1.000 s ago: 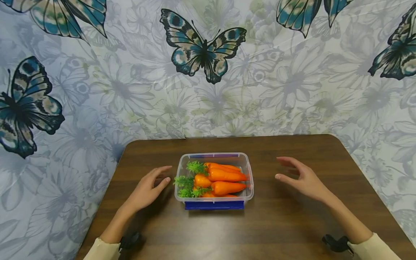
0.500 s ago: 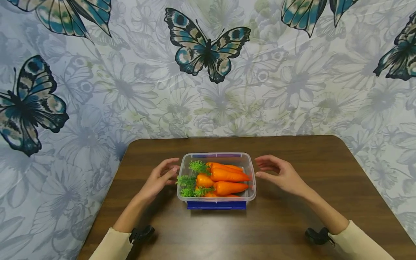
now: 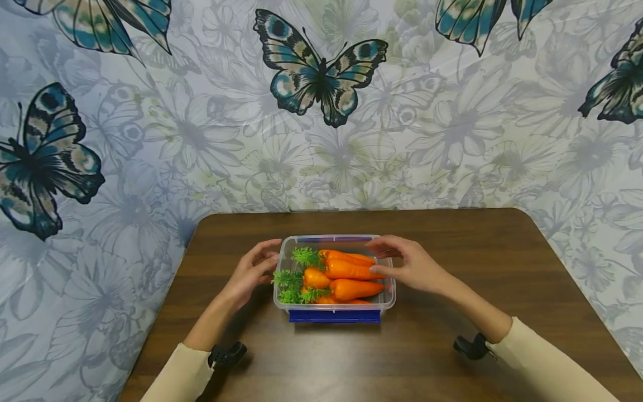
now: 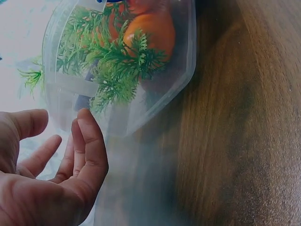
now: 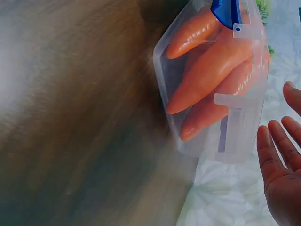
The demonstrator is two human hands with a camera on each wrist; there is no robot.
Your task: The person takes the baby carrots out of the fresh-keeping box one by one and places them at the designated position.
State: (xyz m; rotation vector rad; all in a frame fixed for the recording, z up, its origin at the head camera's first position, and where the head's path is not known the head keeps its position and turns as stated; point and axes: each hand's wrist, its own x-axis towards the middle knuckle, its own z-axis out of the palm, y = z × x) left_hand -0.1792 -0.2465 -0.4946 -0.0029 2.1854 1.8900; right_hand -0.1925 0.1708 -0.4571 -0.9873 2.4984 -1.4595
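Observation:
A clear plastic box (image 3: 334,308) with blue side latches stands on the table, its top uncovered. Several orange carrots (image 3: 354,271) with green leafy tops (image 3: 288,280) lie inside, tips pointing right. Beside the box's left wall is my left hand (image 3: 251,272), fingers loosely bent; in the left wrist view its fingertips are close to the wall, and I cannot tell whether they touch. My right hand (image 3: 414,265) hovers over the box's right rim, thumb and fingers spread apart near the carrot tips. Nothing shows between its fingers in the right wrist view.
The brown wooden table (image 3: 331,363) has rounded far corners. Behind it hangs a pale cloth (image 3: 452,139) printed with flowers and butterflies. Each wrist wears a black camera strap, below the cream sleeves (image 3: 547,357).
My right hand has moved left from the table's right side to above the box's right rim. The left hand has come up closer to the box. The box and carrots stay put.

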